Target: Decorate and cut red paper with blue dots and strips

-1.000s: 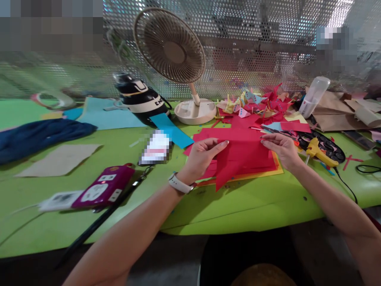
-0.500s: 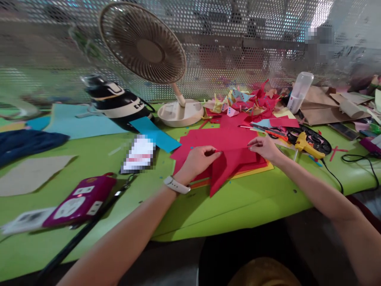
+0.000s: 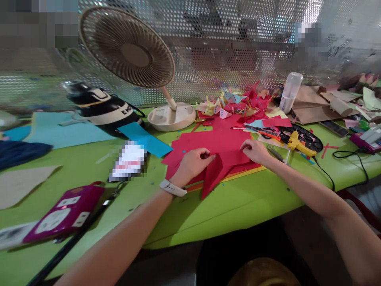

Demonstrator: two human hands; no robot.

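A folded sheet of red paper [image 3: 222,165] lies on a stack of red, orange and yellow sheets [image 3: 208,141] on the green table [image 3: 238,206]. My left hand [image 3: 192,165], with a white watch on its wrist, has its fingers curled and pinches the left part of the fold. My right hand [image 3: 254,151] is closed in a pinch on the paper's right edge. Both hands press the sheet down against the stack.
A beige desk fan [image 3: 131,51] stands behind, with a black and white bottle [image 3: 101,109] and blue paper [image 3: 143,137] to its left. Folded paper pieces [image 3: 238,103], a yellow glue gun [image 3: 299,145], scissors [image 3: 268,133] and a clear bottle [image 3: 290,91] lie right. A purple power strip [image 3: 62,212] sits front left.
Both hands have closed from stretched fingers into pinches on the red sheet and drawn nearer together. The camera has swung right, so everything sits further left in view.
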